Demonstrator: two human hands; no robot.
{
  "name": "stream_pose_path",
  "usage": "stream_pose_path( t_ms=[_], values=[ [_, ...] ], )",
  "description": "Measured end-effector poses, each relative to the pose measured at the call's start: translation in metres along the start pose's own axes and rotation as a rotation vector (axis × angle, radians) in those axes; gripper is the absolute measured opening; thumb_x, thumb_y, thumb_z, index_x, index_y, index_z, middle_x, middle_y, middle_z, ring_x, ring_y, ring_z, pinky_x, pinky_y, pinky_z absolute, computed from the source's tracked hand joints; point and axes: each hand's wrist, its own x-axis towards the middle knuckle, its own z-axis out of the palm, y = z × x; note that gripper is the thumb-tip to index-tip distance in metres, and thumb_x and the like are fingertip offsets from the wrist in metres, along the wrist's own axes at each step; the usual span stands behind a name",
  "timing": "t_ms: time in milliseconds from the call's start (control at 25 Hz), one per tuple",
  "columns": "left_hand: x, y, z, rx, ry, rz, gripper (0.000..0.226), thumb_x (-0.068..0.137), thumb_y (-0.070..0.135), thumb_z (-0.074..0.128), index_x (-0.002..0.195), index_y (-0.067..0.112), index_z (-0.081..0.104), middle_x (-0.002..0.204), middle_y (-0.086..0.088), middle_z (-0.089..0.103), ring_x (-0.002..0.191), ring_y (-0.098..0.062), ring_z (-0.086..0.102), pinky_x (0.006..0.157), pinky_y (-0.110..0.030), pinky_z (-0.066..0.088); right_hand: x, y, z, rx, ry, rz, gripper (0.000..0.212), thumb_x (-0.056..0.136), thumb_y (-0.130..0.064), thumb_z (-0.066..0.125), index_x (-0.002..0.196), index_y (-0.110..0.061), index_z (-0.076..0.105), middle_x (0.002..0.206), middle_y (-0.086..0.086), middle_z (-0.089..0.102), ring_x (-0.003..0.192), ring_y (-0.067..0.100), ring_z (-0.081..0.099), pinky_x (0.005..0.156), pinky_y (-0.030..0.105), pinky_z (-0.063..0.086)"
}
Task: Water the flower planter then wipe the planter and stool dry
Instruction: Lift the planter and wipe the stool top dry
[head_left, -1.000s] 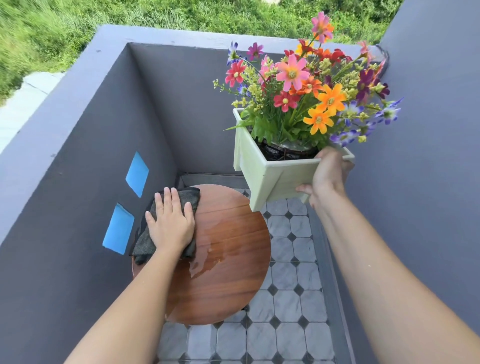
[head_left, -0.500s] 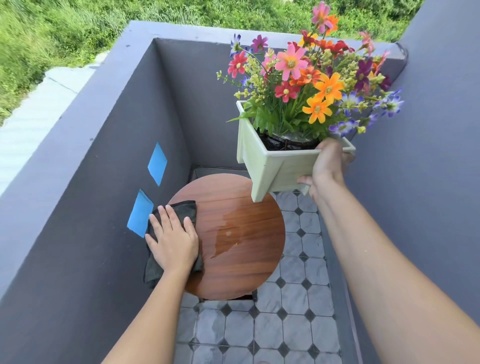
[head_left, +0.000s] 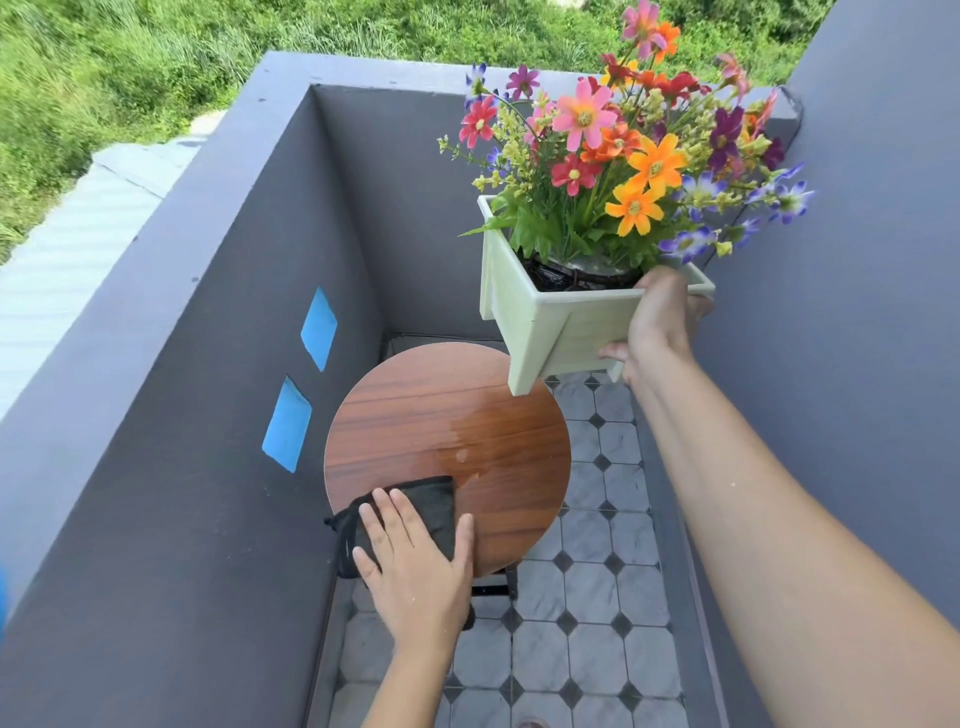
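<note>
Left hand (head_left: 415, 566) lies flat, fingers extended, pressing a dark cloth (head_left: 410, 512) onto the near edge of the round stool (head_left: 415, 410). Right hand (head_left: 657, 325) grips the planter (head_left: 556, 332) by its rim, held aloft above the stool's far right. A wet patch (head_left: 488, 441) shows mid-seat. Tiled floor (head_left: 597, 623) lies below.

Round stool top (head_left: 441, 415) mostly bare, dark cloth (head_left: 415, 512) under left hand (head_left: 415, 566) at its near edge, lifted planter (head_left: 561, 322) overhanging the far right rim, grey walls (head_left: 208, 415) close on both sides
</note>
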Motion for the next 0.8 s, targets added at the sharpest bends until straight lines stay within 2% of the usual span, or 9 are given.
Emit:
stream_pose_path(
  t_ms=[80,160,280,360,440,520,600,680,800],
  values=[
    [-0.016,0.006,0.004,0.036,-0.023,0.077,0.104,0.076,0.082,0.022,0.146,0.005,0.014,0.156,-0.012,0.014,0.145,-0.025,0.002,0.112,-0.048,0.005,0.000,-0.003,-0.002,0.007,0.008,-0.003,0.023,0.084,-0.016,0.045,0.103,-0.014,0.032,0.083,-0.001,0.038,0.069,0.014,0.041,0.083,0.055,0.053],
    [-0.024,0.008,0.010,0.081,-0.038,0.163,0.109,0.071,0.080,0.039,0.144,0.000,0.024,0.152,-0.016,0.028,0.145,-0.026,-0.001,0.107,-0.050,0.012,0.000,-0.004,-0.004,0.008,0.008,-0.006,0.023,0.084,-0.016,0.044,0.104,-0.015,0.032,0.083,-0.001,0.038,0.070,0.014,0.041,0.083,0.055,0.053],
    [-0.031,0.011,0.019,0.091,-0.039,0.240,0.119,0.054,0.037,0.083,0.144,-0.001,0.015,0.151,-0.019,0.031,0.145,-0.024,-0.014,0.103,-0.057,0.030,0.001,-0.007,-0.007,0.014,0.014,-0.003,0.024,0.083,-0.016,0.044,0.103,-0.015,0.032,0.083,0.000,0.038,0.069,0.015,0.041,0.083,0.056,0.053],
    [-0.035,0.015,0.023,0.064,-0.014,0.296,0.095,0.068,0.004,0.064,0.146,0.004,0.010,0.157,-0.016,0.012,0.145,-0.025,-0.013,0.098,-0.057,0.038,0.001,-0.008,-0.009,0.018,0.022,-0.007,0.024,0.083,-0.017,0.045,0.102,-0.015,0.032,0.085,0.001,0.039,0.070,0.016,0.043,0.082,0.055,0.053],
    [-0.038,0.016,0.030,0.068,-0.012,0.364,0.080,0.073,-0.003,0.032,0.148,0.005,0.006,0.158,-0.012,-0.001,0.145,-0.026,-0.011,0.098,-0.054,0.040,0.001,-0.008,-0.011,0.016,0.028,-0.015,0.023,0.082,-0.017,0.046,0.101,-0.015,0.033,0.093,0.004,0.043,0.075,0.019,0.046,0.077,0.052,0.055],
    [-0.041,0.018,0.029,-0.002,-0.004,0.408,0.079,0.070,-0.001,0.028,0.148,0.007,0.017,0.155,-0.012,0.019,0.145,-0.023,-0.009,0.098,-0.053,0.041,0.001,-0.008,-0.012,0.002,0.035,-0.024,0.023,0.082,-0.018,0.046,0.101,-0.016,0.033,0.101,0.006,0.044,0.079,0.021,0.047,0.073,0.050,0.056],
    [-0.047,0.028,0.010,-0.265,-0.012,0.376,0.062,0.077,-0.003,0.035,0.134,0.016,0.048,0.149,-0.004,0.031,0.143,-0.020,0.010,0.104,-0.043,0.039,0.004,-0.006,-0.014,0.003,0.041,-0.025,0.023,0.082,-0.018,0.045,0.102,-0.015,0.033,0.095,0.004,0.043,0.073,0.018,0.044,0.074,0.052,0.056],
    [-0.047,0.046,-0.026,-0.738,-0.203,0.134,0.048,0.085,-0.005,0.043,0.103,0.033,0.067,0.132,0.000,0.045,0.124,-0.014,0.041,0.100,-0.025,0.036,0.006,-0.004,-0.017,0.016,0.044,-0.018,0.024,0.083,-0.017,0.045,0.103,-0.015,0.033,0.093,0.003,0.042,0.071,0.016,0.044,0.076,0.053,0.056],
    [-0.030,0.068,-0.065,-1.460,-0.369,-0.321,0.043,0.085,-0.009,0.043,0.088,0.024,0.071,0.102,-0.010,0.064,0.099,-0.024,0.060,0.093,-0.041,0.044,0.007,-0.001,-0.022,0.015,0.049,-0.015,0.025,0.083,-0.017,0.046,0.104,-0.015,0.033,0.098,0.005,0.044,0.071,0.016,0.044,0.077,0.054,0.056]
  ],
)
